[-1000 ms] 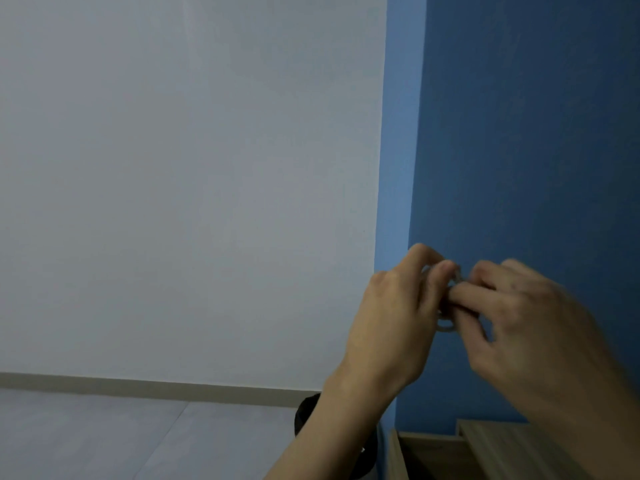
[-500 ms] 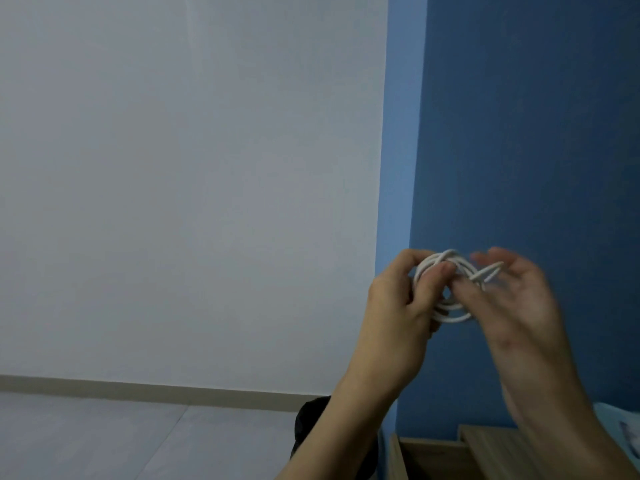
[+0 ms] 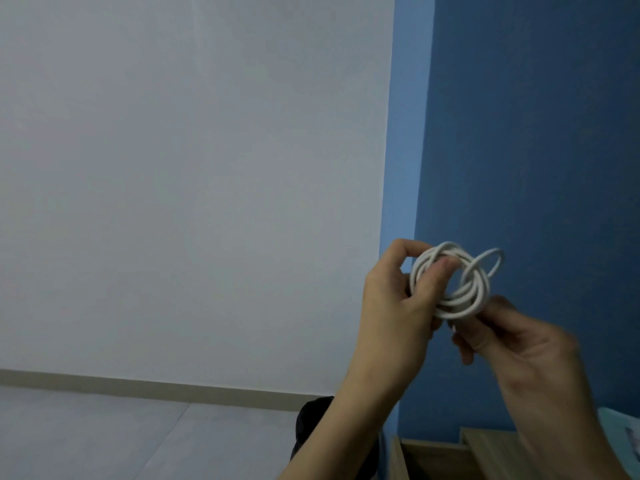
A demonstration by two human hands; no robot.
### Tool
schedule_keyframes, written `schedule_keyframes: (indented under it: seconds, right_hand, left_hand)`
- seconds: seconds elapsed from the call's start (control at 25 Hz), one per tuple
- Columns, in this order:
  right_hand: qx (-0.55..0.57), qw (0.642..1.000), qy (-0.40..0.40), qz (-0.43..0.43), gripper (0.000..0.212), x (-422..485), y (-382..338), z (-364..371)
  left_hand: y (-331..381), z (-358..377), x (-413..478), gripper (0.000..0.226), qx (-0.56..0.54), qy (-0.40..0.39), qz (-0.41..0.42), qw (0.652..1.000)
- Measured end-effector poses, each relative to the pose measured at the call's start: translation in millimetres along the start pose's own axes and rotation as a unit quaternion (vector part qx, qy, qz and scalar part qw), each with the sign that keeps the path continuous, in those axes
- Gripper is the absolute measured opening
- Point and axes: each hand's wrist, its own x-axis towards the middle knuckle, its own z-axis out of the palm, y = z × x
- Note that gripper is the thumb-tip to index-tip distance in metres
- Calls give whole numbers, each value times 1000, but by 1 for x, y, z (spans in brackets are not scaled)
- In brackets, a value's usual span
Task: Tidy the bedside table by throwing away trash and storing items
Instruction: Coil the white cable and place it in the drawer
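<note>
A white cable [image 3: 460, 292] is wound into a small coil, held up in front of the blue wall. My left hand [image 3: 398, 306] pinches the coil's left side between thumb and fingers. My right hand [image 3: 512, 344] is below and to the right of the coil, its fingers curled round the cable's lower end. One loop sticks out at the upper right. The wooden bedside table [image 3: 485, 452] shows only at the bottom right, under my arms.
A white wall fills the left, a blue wall the right. A dark round object [image 3: 311, 431] stands on the grey floor beside the table. A pale blue item [image 3: 623, 431] lies at the table's right edge.
My right hand has dropped from the coil's top right to beneath it, uncovering the coil. The left hand has kept its hold in place.
</note>
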Motion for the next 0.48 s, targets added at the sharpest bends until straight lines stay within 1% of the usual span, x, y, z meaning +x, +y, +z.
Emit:
schedule_keyframes:
  seconds: [0.04, 0.08, 0.12, 0.16, 0.2, 0.24, 0.28, 0.32, 0.4, 0.44, 0.48]
  right_hand:
    - [-42, 999, -10, -24, 23, -1, 0, -2]
    - [-95, 994, -22, -54, 21, -4, 0, -4]
    - [-153, 983, -36, -92, 28, -8, 0, -6]
    - [-205, 970, -52, -123, 40, -14, 2, -9]
    - [-249, 957, -65, -137, 51, -18, 4, -12]
    - [-282, 946, -73, -140, 58, -22, 6, -15]
    - [-308, 938, -77, -142, 59, -23, 7, -19]
    - [-324, 931, -76, -147, 57, -23, 6, -22]
    - [-339, 925, -58, -164, 43, -20, 0, -27]
    - [-338, 925, -44, -168, 34, -20, -3, -29]
    - [-317, 935, -38, -155, 28, -19, -8, -33]
  left_hand:
    - [1, -3, 2, 13, -8, 7, -4, 1000]
    - [1, -7, 5, 15, -13, 22, -5, 1000]
    - [1, -12, 8, 16, -11, 39, -2, 999]
    - [0, -17, 11, 16, -2, 55, 0, 999]
    - [-2, -21, 13, 17, 11, 64, 0, 998]
    - [-4, -24, 12, 18, 23, 69, -2, 997]
    - [-7, -25, 11, 18, 31, 72, -4, 997]
    - [-9, -25, 10, 19, 36, 78, -5, 996]
    - [-12, -24, 8, 19, 41, 95, 0, 995]
    - [-12, -24, 8, 19, 39, 98, 6, 994]
    - [-11, -23, 9, 18, 35, 94, 11, 995]
